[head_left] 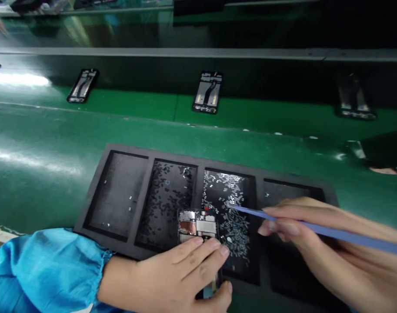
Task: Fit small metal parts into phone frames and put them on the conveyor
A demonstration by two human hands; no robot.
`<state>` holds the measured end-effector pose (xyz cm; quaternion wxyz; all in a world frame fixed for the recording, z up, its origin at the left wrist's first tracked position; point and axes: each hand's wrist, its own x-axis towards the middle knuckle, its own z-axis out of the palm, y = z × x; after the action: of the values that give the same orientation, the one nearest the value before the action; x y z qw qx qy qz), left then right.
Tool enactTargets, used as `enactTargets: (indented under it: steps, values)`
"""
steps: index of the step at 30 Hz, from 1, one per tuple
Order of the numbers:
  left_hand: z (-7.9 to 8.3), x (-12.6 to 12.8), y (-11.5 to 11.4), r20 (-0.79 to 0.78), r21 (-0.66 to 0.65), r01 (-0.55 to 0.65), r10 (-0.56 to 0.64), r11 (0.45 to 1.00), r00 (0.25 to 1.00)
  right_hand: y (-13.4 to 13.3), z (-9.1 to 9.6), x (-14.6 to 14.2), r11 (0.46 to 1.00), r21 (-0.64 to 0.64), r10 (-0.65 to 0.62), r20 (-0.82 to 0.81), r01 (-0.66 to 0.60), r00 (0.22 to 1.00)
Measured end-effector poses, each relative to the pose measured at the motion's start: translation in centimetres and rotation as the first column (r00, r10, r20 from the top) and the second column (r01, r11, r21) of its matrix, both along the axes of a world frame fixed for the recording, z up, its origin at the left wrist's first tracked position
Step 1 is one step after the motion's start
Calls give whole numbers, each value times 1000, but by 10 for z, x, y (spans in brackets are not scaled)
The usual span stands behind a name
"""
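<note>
My left hand (185,274) lies over an opened phone (198,224), gripping it with the fingers across its face and the thumb at its right side. The phone's upper end shows bare inner parts, with a small red piece at the top edge; its lower part is mostly hidden. Between the thumb and fingers of my right hand (302,230) are slim blue tweezers (328,232). Their tip is among tiny silvery pieces (235,226) in a compartment of a black foam tray (201,174). Whether the tip pinches a piece is too small to tell.
Another compartment holds many tiny dark pieces (165,195); the leftmost has a few light bits. Beyond the tray, several opened phones, including one in the middle (208,92), lie spaced along a green strip (146,102). A grey rail (152,52) runs behind.
</note>
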<state>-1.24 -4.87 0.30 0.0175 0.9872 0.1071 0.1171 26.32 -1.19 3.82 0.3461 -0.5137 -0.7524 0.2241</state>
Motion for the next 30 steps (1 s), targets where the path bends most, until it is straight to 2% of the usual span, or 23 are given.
enactTargets:
  steps: [3,5,8,10,14,17,22,30]
  values:
    - [-3,-1,0,56,-12,4,-3,1000,998,13,16,-23,998,-24,63,-28,-64,998]
    - [-5,-2,-1,102,-19,-5,7,1000,995,25,18,-43,984,63,167,16,-167,986]
    - [-6,-4,-1,126,-20,-5,7,1000,992,40,7,-69,966,185,183,-6,-179,983]
    - [-5,-6,0,113,-1,-2,2,1000,994,44,-3,-78,958,213,199,-18,-191,980]
    - [-4,-7,4,80,23,13,-15,1000,997,44,-15,-82,948,214,238,20,-236,971]
    - [-3,-7,4,69,21,9,-11,1000,998,42,-14,-80,949,209,232,42,-236,972]
    - [-8,-7,-1,109,10,-32,30,999,994,42,-10,-75,971,76,222,77,-228,972]
    - [-10,-5,-2,143,23,-56,53,998,988,39,-13,-75,969,60,236,79,-241,969]
